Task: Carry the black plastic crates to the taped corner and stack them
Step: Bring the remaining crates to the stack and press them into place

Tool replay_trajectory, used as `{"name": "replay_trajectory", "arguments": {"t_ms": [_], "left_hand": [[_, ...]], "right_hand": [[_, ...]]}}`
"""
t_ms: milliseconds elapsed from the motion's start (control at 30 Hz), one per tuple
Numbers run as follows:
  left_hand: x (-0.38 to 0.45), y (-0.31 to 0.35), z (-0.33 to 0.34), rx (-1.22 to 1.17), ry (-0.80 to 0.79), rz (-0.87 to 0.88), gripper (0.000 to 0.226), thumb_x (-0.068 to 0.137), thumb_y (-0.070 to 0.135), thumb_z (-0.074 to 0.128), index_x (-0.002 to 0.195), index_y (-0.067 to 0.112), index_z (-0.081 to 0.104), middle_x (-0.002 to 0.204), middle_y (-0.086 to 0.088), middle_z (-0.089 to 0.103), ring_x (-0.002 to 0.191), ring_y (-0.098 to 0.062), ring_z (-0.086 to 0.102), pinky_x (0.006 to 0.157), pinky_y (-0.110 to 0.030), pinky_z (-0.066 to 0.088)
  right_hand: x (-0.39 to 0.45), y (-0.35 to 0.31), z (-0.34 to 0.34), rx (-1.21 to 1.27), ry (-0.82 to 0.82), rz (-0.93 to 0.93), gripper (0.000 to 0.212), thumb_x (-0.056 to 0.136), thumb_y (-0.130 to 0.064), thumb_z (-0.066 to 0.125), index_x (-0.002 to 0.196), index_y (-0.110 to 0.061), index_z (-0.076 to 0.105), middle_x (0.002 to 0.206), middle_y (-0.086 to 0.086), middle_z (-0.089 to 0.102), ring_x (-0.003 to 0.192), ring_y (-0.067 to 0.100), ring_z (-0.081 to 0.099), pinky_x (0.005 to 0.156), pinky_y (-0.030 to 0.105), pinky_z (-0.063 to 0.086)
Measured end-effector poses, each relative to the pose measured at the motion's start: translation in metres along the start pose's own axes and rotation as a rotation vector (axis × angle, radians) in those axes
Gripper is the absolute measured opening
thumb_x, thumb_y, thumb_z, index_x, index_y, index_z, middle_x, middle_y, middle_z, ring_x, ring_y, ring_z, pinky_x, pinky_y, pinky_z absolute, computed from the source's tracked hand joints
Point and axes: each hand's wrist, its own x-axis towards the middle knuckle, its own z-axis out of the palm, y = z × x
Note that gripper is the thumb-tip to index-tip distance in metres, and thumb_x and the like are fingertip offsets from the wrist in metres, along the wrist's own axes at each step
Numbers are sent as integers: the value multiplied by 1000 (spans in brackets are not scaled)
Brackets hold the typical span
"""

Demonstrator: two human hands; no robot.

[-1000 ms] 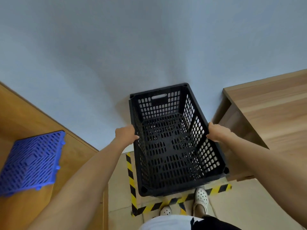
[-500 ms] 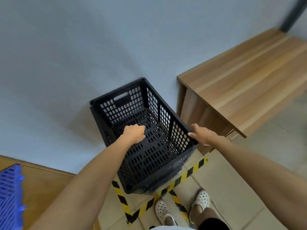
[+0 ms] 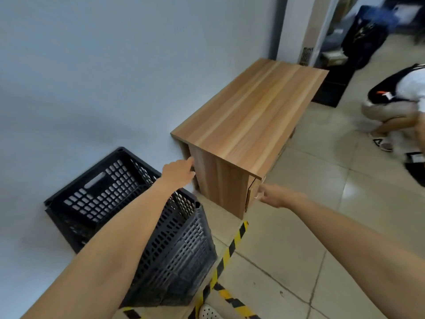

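- Black crate [image 3: 128, 210] sits on the floor inside the yellow-black tape [image 3: 226, 254], against the wall [image 3: 103, 77], beside the wooden table [image 3: 250, 118].
- Left hand [image 3: 178, 172] and right hand [image 3: 274, 196] hang free in the air, fingers relaxed, gripping nothing.
- Judgement: one crate placed (whether it is already a stack is unclear); further crates remain to fetch.

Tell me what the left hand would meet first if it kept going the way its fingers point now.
Most likely the wooden table: the left hand points up and right at the table's near side panel, fingertips already right beside it. Depth is unclear, so I cannot tell if they touch. The black crate lies below.
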Motion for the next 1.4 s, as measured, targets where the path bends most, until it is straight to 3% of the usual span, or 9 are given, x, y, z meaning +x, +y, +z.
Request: {"name": "replay_trajectory", "arguments": {"t_ms": [167,300,633,933,1133,1400], "left_hand": [[4,126,10,53,-49,251,39,98,37,48,134,26,43,118,-4,54,104,-27,58,74,-37,47],[0,230,26,100,-59,386,48,97,39,51,142,28,40,135,-5,50,120,-29,52,80,-38,48],[-32,486,41,229,-76,729,55,94,39,55,144,30,36,143,-4,46,127,-31,50,95,-43,43],[-68,693,74,348,-142,1141,55,94,39,54,145,26,37,146,-5,44,133,-28,43,101,-42,40],[-77,814,109,397,-211,1340,55,93,37,55,144,29,37,144,-3,47,130,-28,46,100,-41,40],[-49,971,106,473,-180,1514,54,93,34,54,144,29,36,143,-3,47,129,-28,47,98,-41,41]], "right_hand": [[-64,111,0,34,48,147,45,90,-41,52,128,-18,53,130,9,60,117,28,56,99,40,45],[-125,182,6,105,102,198,44,94,-31,54,134,-14,49,135,12,55,124,30,51,101,36,43],[-298,355,50,346,219,467,43,96,-33,52,137,-20,44,136,7,53,119,27,54,99,40,45],[-433,455,135,527,225,815,45,96,-31,52,138,-17,44,137,9,53,123,29,52,102,39,42],[-486,516,167,669,205,1002,39,93,-38,54,129,-23,48,123,5,59,107,26,58,95,44,49],[-523,611,139,814,310,1184,39,96,-33,53,133,-22,47,125,5,59,110,25,58,94,39,50]]}}
